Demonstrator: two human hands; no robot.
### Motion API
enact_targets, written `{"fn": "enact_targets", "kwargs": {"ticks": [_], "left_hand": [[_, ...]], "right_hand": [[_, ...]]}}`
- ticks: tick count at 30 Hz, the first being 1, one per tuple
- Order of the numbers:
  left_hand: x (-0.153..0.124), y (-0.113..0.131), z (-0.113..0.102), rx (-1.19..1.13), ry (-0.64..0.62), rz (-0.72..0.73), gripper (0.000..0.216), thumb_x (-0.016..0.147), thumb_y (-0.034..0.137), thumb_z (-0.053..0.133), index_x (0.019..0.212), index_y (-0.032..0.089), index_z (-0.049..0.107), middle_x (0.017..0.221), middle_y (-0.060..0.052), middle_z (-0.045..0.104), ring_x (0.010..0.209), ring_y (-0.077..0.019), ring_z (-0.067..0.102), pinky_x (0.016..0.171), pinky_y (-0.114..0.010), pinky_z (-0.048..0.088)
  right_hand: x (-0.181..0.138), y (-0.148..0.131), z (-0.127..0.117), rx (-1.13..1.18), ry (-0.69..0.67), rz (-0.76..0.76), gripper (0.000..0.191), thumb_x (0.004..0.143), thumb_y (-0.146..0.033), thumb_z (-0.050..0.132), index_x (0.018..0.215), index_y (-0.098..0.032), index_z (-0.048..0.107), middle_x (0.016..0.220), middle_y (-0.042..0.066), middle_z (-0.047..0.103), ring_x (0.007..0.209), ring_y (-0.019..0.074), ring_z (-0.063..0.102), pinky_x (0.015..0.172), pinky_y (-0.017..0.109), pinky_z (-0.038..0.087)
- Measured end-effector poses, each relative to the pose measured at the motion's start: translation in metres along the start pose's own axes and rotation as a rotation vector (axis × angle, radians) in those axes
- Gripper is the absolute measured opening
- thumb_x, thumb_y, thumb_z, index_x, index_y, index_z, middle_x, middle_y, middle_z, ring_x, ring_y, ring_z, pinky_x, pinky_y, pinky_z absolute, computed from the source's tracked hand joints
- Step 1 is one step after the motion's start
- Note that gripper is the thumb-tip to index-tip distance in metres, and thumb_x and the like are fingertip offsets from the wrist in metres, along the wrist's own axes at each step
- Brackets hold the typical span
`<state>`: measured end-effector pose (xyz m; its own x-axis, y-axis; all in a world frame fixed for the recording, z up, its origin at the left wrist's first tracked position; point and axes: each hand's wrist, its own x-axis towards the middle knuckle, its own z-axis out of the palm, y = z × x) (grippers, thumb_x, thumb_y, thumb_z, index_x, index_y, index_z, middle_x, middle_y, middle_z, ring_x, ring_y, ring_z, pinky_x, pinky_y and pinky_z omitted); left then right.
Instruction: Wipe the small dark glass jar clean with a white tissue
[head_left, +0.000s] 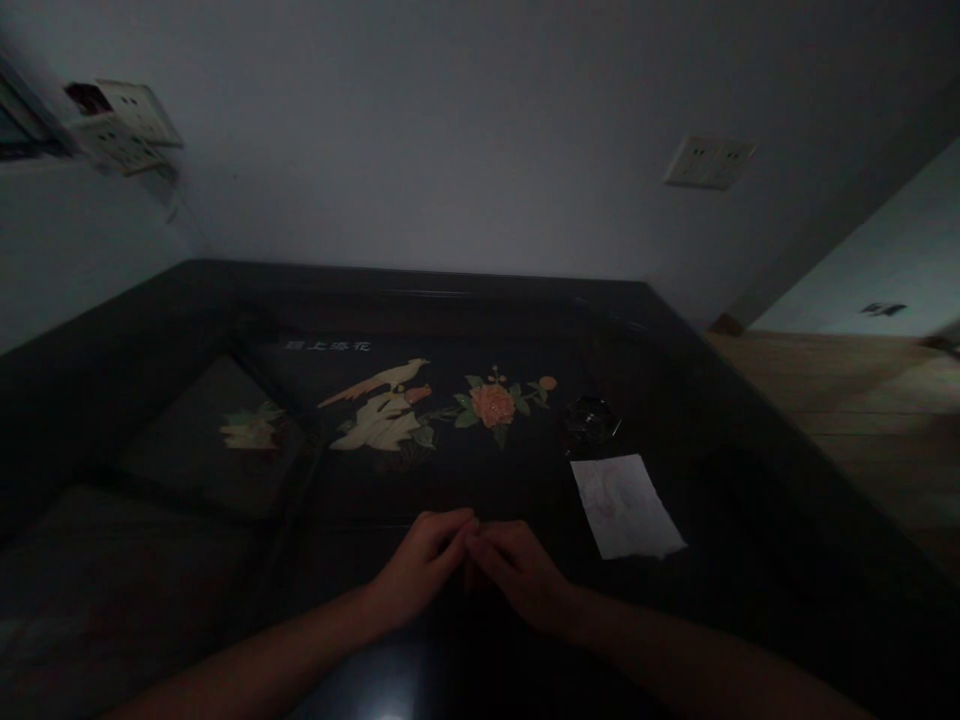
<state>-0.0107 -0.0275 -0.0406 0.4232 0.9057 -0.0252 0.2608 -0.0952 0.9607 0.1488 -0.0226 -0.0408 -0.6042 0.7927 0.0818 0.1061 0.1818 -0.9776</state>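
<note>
Black tabletop [465,485] lies below both our hands, its near part in deep shade. We slant inward from the lower edge: left forearm [285,645], right forearm [697,645], with left hand [420,565] and right hand [529,580] meeting at the fingertips. Fingers [450,522] curled, drawn narrow; we cannot tell whether they pinch anything. We count one bird [394,376] and one large orange flower [493,405] in the table's decoration, one paper sheet [626,505] right of our hands, one glass dish [592,422] just beyond it.
</note>
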Motion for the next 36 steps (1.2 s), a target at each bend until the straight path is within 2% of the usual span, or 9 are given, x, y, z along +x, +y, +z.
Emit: {"fn": "enact_targets", "kwargs": {"ticks": [27, 36], "left_hand": [[0.0010, -0.0004, -0.0005, 0.001, -0.001, -0.018, 0.055, 0.089, 0.061, 0.034, 0.059, 0.017, 0.048, 0.053, 0.002, 0.051, 0.052, -0.0109, 0.048, 0.052, -0.022, 0.035], [0.0009, 0.0022, -0.0004, 0.000, -0.004, -0.007, 0.054, 0.090, 0.059, 0.034, 0.060, 0.017, 0.049, 0.053, 0.001, 0.054, 0.052, -0.0110, 0.051, 0.053, -0.022, 0.037]], "right_hand": [[0.0009, 0.0032, -0.0004, -0.014, 0.005, -0.032, 0.054, 0.095, -0.050, 0.034, 0.060, -0.016, 0.056, 0.058, -0.001, 0.053, 0.056, 0.0091, 0.051, 0.059, 0.021, 0.038], [0.0003, 0.0013, -0.0005, -0.015, -0.007, 0.001, 0.055, 0.095, -0.052, 0.032, 0.059, -0.016, 0.056, 0.059, 0.000, 0.053, 0.057, 0.0097, 0.051, 0.059, 0.022, 0.039]]}}
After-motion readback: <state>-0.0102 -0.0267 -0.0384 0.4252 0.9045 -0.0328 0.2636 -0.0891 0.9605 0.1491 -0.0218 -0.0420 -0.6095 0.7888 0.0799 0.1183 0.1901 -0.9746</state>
